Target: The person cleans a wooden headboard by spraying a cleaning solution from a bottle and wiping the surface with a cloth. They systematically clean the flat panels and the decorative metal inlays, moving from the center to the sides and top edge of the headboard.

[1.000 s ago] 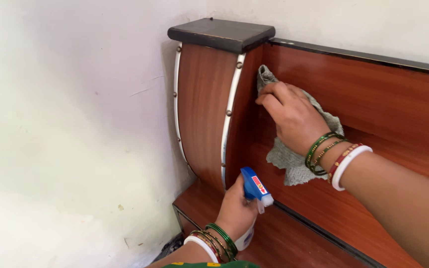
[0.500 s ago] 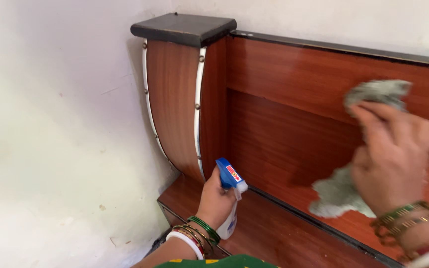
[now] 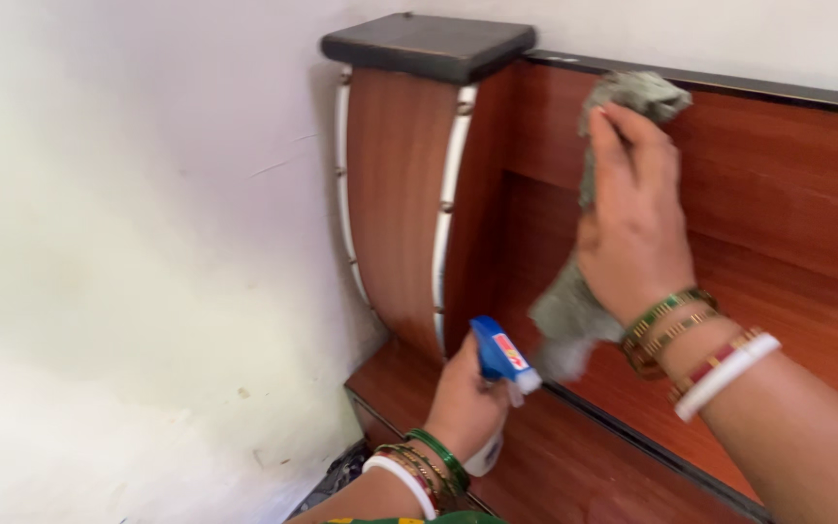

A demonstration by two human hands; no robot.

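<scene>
Grey cloth (image 3: 574, 301), pressed flat by the right hand (image 3: 632, 233) against the brown wooden headboard (image 3: 778, 194), now lies near the top left corner beside the post (image 3: 400, 194), having moved left and up from mid-panel half a second ago. Spray bottle (image 3: 499, 369), blue-headed, remains grasped in the left hand (image 3: 463, 403), fingers closed around its neck, low by the post's base.
</scene>
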